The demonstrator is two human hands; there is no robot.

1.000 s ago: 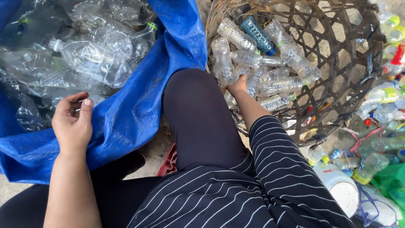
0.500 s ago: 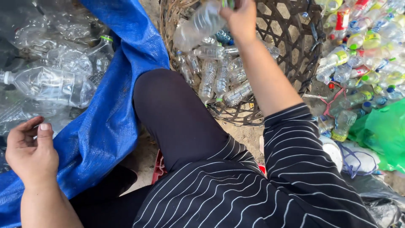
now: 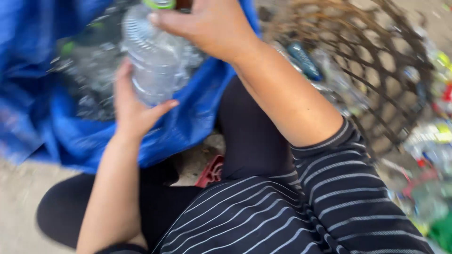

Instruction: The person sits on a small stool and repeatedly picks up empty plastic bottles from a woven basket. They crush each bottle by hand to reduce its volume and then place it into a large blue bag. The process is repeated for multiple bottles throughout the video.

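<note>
Head view, left to right. Blue tarp sack point(image 3: 56, 127) far left, clear bottles blurred inside. My left hand point(image 3: 134, 110) cups clear plastic bottle point(image 3: 153, 61) from below, grip grasping its lower body. Bottle upright over sack mouth, green cap point(image 3: 159, 3) at top edge. My right hand point(image 3: 209, 26) grasps bottle's upper part, fingers over shoulder. Woven basket point(image 3: 372, 70) right, more bottles inside. Loose bottles on ground far right, blurred.
</note>
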